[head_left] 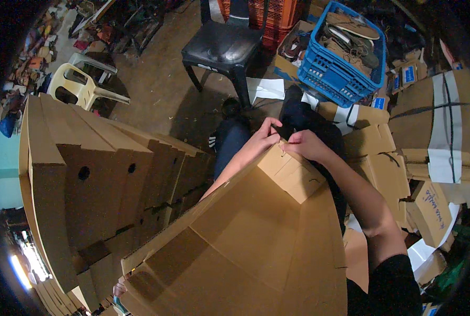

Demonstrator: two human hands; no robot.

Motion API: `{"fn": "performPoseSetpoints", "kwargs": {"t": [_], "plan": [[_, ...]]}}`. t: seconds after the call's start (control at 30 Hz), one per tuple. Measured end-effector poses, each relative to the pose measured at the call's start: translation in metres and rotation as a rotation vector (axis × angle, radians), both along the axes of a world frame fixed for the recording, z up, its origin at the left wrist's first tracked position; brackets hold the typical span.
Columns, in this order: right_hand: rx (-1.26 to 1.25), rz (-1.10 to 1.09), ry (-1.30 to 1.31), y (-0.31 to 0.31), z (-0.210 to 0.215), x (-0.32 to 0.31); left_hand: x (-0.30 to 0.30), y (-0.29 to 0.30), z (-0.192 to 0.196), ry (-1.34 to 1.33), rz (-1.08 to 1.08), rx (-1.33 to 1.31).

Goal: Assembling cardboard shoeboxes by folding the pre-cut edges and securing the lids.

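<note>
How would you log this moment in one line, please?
Left fingers: at far end of open cardboard box | right fingers: same end | ahead: blue plastic crate

The bare left hand [268, 132] and bare right hand [305, 145] are close together just above the middle of the view, fingers of both bent inward. The bare left forearm [239, 162] slants up and rightward to its hand, its lower part hidden. The bare right forearm [353, 181] slants up and leftward from a bent right elbow [376, 227], above which a black fabric sleeve [395, 279] covers the upper arm. The fingertips are small and shadowed, so how firmly they press is hard to tell.
</note>
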State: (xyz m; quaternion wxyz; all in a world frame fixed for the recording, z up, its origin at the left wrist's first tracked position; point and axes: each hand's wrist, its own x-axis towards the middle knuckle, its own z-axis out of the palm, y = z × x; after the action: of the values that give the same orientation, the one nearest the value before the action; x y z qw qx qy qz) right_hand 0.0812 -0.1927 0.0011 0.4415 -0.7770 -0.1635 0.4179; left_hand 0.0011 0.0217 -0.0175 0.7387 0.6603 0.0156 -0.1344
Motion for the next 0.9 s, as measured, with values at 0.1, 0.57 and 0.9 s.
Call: {"fn": "performPoseSetpoints", "kwargs": {"t": [0.1,0.57,0.9], "plan": [[-0.007,0.040,-0.094,-0.001,-0.002,0.001,0.001,-0.002,0.000,-0.012,0.006,0.019],[-0.078,0.146,-0.214,0.003,0.025,0.007,0.006,0.003,-0.007,-0.102,0.027,-0.008],[-0.130,0.204,-0.261,0.004,0.031,0.008,0.001,0.004,0.008,-0.076,-0.022,-0.032]]}}
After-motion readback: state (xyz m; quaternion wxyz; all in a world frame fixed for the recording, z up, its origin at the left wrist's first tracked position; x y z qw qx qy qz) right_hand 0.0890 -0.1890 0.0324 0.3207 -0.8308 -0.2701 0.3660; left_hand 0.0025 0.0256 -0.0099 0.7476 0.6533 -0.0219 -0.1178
